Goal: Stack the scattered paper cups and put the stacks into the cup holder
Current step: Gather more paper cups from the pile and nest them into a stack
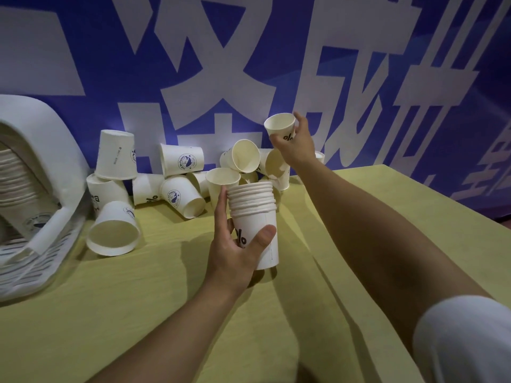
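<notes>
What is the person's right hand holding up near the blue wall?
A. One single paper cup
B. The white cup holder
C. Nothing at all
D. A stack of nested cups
A: the right hand grips one single paper cup, raised above the pile, while the stack of nested cups is in the left hand.

Logo ring on tipped cup [181, 161], left of held stack [255, 217]: "Let's Be Funny" (partly blurred). Stack bears "o/o" mark. Cup [103, 193] far left of stack: letter "a". Banner [221, 64] behind stack: large white Chinese characters, cropped, unreadable.
</notes>
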{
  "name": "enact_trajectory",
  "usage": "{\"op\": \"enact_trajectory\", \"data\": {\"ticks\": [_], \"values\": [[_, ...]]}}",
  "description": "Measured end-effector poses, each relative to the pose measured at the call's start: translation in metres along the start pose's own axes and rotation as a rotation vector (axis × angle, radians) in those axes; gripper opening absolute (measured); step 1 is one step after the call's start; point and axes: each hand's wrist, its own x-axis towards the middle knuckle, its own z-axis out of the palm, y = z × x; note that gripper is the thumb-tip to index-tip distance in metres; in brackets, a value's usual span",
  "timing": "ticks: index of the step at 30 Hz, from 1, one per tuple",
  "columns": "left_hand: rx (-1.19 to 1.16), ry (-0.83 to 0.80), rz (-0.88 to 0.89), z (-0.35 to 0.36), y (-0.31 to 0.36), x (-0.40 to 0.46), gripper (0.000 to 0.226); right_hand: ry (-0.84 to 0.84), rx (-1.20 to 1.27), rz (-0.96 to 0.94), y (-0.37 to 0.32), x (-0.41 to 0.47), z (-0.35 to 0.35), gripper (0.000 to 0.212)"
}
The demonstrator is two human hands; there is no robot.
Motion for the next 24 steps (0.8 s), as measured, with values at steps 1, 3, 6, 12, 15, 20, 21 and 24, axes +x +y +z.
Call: {"op": "enact_trajectory", "data": {"ticks": [1, 3, 6, 12, 15, 20, 21, 24], "values": [[-0.009, 0.001, 0.003, 0.000, 0.000, 0.000, 0.104, 0.043, 0.000, -0.026, -0.004, -0.003, -0.003, 0.085], [-0.015, -0.006, 0.005, -0.001, 0.001, 0.000, 0.103, 0.121, 0.030, -0.082, -0.015, -0.013, -0.013, 0.082], [0.004, -0.026, 0.006, 0.000, 0.003, -0.001, 0.105, 0.123, 0.092, -0.140, -0.033, -0.045, -0.033, 0.078], [0.053, -0.150, 0.010, 0.002, 0.004, -0.006, 0.101, 0.035, 0.254, -0.164, -0.049, -0.129, -0.066, 0.069], [0.072, -0.179, -0.001, 0.003, 0.004, -0.008, 0.101, -0.037, 0.296, -0.141, -0.050, -0.160, -0.075, 0.060], [0.083, -0.177, 0.004, 0.001, 0.008, -0.009, 0.108, -0.266, 0.140, -0.102, -0.040, -0.187, -0.074, 0.054], [0.081, -0.167, 0.009, 0.001, 0.009, -0.009, 0.110, -0.319, 0.083, -0.097, -0.036, -0.191, -0.072, 0.052], [0.082, -0.129, 0.014, 0.000, 0.007, -0.007, 0.112, -0.416, 0.003, -0.080, -0.020, -0.197, -0.067, 0.052]]}}
